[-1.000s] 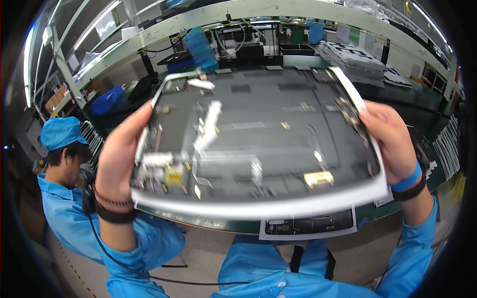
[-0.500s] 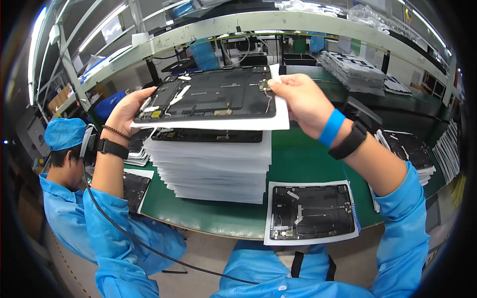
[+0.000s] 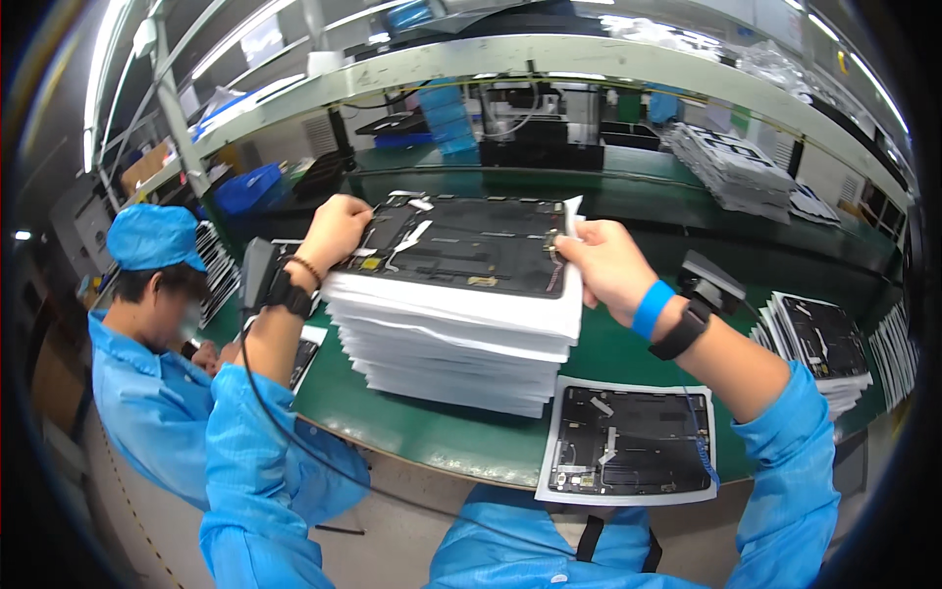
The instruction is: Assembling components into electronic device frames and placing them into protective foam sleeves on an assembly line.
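Observation:
A black tablet back housing (image 3: 461, 236) with small circuit parts, white tabs and thin wires lies level on top of a tall stack of white sheets (image 3: 451, 353). My left hand (image 3: 339, 231) is closed on its left edge. Its right edge is pinched by my right hand (image 3: 606, 265), thumb on top, where the white sheet beneath sticks out. Both wrists wear black straps; the right also has a blue band. Nearer me, a second black tablet housing (image 3: 638, 447) rests on white sheets at the front edge of the table, right of the stack.
The green table (image 3: 412, 432) runs left and right. Another stack of housings (image 3: 826, 339) stands at the right, with upright white sheets beyond. White sheets (image 3: 731, 167) pile up on the rear bench under a pale beam (image 3: 491, 64). A co-worker in blue (image 3: 147, 363) sits at the left.
Both hands have come down with the held housing, from above the stack to its top. The whole view has also shifted slightly.

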`<state>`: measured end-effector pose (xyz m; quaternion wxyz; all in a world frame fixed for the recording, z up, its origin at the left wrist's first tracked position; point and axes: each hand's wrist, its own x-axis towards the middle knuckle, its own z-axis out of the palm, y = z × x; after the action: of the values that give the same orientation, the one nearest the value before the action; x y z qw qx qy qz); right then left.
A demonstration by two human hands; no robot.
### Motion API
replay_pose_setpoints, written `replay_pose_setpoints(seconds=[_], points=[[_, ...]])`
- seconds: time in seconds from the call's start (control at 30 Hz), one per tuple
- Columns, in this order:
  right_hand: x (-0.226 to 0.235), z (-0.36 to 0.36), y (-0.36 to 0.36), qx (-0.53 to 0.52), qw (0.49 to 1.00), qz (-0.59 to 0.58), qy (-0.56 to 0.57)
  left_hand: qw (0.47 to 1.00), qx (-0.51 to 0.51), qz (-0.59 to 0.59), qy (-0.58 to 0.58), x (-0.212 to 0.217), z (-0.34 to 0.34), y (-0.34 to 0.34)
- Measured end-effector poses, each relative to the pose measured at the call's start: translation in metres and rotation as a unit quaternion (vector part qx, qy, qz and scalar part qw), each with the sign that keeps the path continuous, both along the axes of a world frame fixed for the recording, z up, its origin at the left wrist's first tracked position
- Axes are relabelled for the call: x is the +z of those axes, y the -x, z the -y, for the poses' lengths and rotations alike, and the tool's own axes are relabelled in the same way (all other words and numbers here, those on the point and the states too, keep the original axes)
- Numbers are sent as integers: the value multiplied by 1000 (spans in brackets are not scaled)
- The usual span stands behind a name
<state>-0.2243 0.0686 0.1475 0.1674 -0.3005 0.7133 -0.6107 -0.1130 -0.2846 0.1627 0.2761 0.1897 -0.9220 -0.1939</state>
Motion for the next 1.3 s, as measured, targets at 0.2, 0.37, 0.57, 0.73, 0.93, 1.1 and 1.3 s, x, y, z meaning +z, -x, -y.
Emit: replay_pose_setpoints(seconds=[0.2,0.37,0.57,0.73,0.93,1.1,1.3], points=[[-3,-3,1,21,1000,-4,16,999,9,25,25,7,-11,-8],[-3,-5,1,25,999,-5,25,998,16,42,42,5,-13,-3],[-3,0,-1,25,1000,1,10,998,6,25,53,-1,-12,-7],[-2,2,3,21,1000,-1,3,999,9,22,45,-1,-9,-4],[14,-41,-9,23,989,141,23,997,27,3,66,6,-22,-9],[18,-107,-31,-6,994,105,20,983,43,-40,177,14,-25,-18],[-8,-161,-67,87,985,45,-139,940,-38,-320,112,20,-137,-67]])
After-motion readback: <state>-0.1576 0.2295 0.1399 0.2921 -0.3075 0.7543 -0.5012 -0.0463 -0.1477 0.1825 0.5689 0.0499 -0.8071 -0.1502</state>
